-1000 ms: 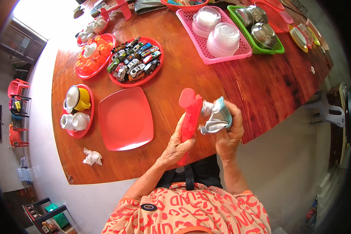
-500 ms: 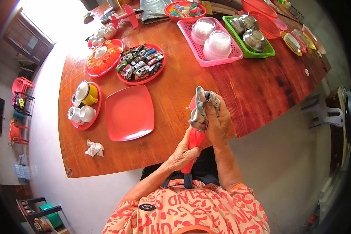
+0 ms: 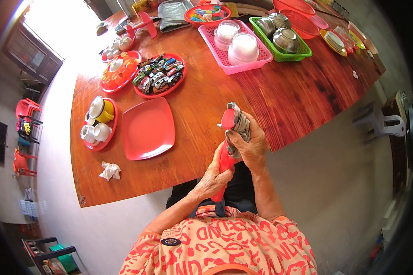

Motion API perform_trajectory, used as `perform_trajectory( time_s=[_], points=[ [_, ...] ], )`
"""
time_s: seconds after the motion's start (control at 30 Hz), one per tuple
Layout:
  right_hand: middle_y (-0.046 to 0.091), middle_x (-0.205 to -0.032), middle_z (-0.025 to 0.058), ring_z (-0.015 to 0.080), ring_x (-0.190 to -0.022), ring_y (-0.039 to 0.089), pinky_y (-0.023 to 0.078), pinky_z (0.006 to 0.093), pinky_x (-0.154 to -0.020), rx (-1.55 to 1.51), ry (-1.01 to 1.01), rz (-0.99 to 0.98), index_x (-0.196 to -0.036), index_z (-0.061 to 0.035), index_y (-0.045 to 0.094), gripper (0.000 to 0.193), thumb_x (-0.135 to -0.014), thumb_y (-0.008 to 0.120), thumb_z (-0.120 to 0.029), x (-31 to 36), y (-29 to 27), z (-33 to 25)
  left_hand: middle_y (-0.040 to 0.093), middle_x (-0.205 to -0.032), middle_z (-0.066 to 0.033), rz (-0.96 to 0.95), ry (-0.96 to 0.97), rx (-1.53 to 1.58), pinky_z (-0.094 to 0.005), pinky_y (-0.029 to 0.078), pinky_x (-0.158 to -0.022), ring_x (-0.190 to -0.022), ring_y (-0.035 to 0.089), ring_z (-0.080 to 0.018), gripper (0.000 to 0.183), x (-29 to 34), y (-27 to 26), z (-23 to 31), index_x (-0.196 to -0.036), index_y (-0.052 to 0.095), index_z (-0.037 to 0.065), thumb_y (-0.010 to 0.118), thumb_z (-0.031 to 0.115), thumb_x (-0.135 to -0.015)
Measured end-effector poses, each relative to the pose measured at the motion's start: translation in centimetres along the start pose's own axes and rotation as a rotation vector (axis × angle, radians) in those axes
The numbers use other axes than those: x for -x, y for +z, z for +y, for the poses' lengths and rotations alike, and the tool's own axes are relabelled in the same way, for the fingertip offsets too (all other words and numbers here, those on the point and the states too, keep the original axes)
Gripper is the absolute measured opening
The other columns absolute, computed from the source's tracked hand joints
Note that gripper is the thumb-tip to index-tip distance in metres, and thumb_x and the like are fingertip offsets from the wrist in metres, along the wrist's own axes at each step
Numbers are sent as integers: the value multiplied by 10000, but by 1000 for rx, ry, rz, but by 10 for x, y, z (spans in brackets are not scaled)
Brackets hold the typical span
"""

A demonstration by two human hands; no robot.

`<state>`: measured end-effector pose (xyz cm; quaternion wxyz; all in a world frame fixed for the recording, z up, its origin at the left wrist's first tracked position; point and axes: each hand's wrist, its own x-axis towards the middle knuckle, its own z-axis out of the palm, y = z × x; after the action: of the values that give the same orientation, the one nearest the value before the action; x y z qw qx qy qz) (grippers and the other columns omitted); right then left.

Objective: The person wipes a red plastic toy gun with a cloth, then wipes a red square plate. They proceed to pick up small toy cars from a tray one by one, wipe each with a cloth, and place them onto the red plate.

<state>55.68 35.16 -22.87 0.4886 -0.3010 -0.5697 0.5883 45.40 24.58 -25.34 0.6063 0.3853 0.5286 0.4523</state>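
Grey cloth [image 3: 244, 128] has shifted from the front of the red plastic piece [image 3: 226, 160] to its right side since the earlier frame, exposing the upper end. Using the square red plate [image 3: 149, 128] as landmark, the piece is held to its right and nearer the person, at the edge of the wooden table [image 3: 307, 114].

Left hand [image 3: 212, 179]: fingers curled around the lower section, thumb laid along it; some fingertips are hidden. This grip probably steadies the piece and leaves the upper end free for the cloth.

Right hand [image 3: 253, 144]: thumb in front, pinching the cloth against the piece; the fingers behind are partly hidden, so their spread cannot be told. The wrap presumably keeps fabric pressed against the surface.

Left of the plate: a yellow mug [image 3: 107, 111]. Nearer the person: a crumpled tissue [image 3: 110, 170]. Beyond the plate: toy cars [image 3: 158, 75], apparently grouped in one dish [image 3: 153, 95] to contain them.
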Motion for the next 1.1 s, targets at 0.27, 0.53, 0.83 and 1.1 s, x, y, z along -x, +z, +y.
perform_trajectory(
  time_s=[0.27,0.53,0.83,1.1],
  points=[
    [634,-866,1,55,-716,581,496,213,-617,-252,-36,189,-1120,24,577,217,-944,580,-104,9,-17,30,498,-937,-41,-34,68,-31,-272,472,-622,-705,497,-110,805,7,10,-4,-1519,75,175,528,91,-859],
    [634,-1092,137,215,-927,650,556,313,-792,-302,-53,387,-1273,-36,517,314,-960,498,-42,16,-29,11,492,-892,-27,-32,-144,248,-283,485,-578,-693,513,-116,805,15,25,13,-1511,97,237,545,102,-856],
    [521,-1334,148,295,-1221,507,412,365,-1020,509,-461,-43,-1283,3,560,404,-882,548,54,47,0,29,519,-1049,-54,155,74,122,-255,487,-687,-799,534,-113,809,10,7,-5,-1516,118,148,537,65,-829],
    [604,-1109,167,262,-991,615,486,344,-867,61,-76,-458,-1065,24,621,268,-810,564,81,49,-30,7,517,-1146,-31,182,130,12,-236,462,-767,-898,520,-88,900,20,-9,-15,-1530,75,146,582,-16,-805]
  ],
)
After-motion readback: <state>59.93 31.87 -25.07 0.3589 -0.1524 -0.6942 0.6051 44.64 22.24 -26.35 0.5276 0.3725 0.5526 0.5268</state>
